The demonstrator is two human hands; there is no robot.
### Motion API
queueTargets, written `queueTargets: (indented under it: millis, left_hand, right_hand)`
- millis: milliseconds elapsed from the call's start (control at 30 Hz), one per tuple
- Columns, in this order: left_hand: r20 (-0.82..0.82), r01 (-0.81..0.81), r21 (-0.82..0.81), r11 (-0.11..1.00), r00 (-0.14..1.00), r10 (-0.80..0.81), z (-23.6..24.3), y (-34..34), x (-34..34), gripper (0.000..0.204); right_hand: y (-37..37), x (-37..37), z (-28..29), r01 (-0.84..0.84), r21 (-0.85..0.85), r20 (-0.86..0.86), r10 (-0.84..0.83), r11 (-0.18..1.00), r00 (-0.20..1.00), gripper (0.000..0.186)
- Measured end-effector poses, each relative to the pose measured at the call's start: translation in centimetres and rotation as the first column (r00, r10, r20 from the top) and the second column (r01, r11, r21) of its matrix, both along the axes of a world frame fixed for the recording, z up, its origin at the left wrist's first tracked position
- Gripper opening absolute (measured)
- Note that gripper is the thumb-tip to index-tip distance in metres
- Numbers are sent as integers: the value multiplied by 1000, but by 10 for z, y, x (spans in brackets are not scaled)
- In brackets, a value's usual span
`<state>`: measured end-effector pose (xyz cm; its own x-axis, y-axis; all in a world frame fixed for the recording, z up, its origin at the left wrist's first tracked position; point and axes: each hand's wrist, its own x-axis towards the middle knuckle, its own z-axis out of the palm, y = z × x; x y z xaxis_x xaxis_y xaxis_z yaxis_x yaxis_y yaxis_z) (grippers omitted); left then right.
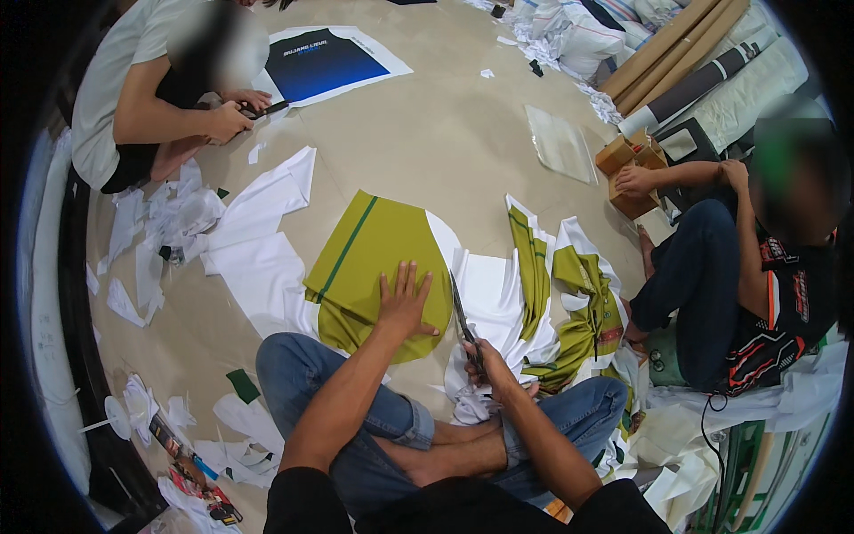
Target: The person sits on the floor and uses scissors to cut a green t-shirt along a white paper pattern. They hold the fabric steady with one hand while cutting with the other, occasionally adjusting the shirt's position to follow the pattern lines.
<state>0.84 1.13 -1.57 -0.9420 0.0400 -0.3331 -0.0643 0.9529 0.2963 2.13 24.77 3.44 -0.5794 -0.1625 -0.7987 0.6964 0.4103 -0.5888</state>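
My left hand (405,301) lies spread on an olive-green fabric piece (378,245) with a dark green stripe, pressing it against the floor. My right hand (487,363) is closed round the handles of a pair of scissors (462,313). The dark blades point away from me along the right edge of the green piece, where a white fabric margin (442,233) shows. How far the blades are spread is hard to make out. Crumpled white fabric (491,289) lies just right of the scissors, beside green and white cloth (583,298).
White cloth (258,258) and scraps (182,209) spread to the left. At the far left a person (133,98) holds a tool near a blue-black printed panel (329,67). Another person (712,258) sits at the right by a cardboard box (630,160). Fabric rolls (685,53) lean behind.
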Motion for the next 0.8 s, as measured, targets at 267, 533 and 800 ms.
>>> queueTargets:
  millis: [267,533,800]
  left_hand:
    - [0,3,-14,1000,1000,-3,5,-6,-5,131]
    - [-7,1,-45,999,1000,-1,3,-6,-7,133]
    - [13,15,-64,998,1000,-14,6,-2,-7,132]
  right_hand:
    - [-6,-7,8,-87,30,-90,90,996,992,59]
    - [-17,-31,11,-60,4,-18,60,998,998,46]
    - [-13,-40,9,-153,37,-87,156,988,984,53]
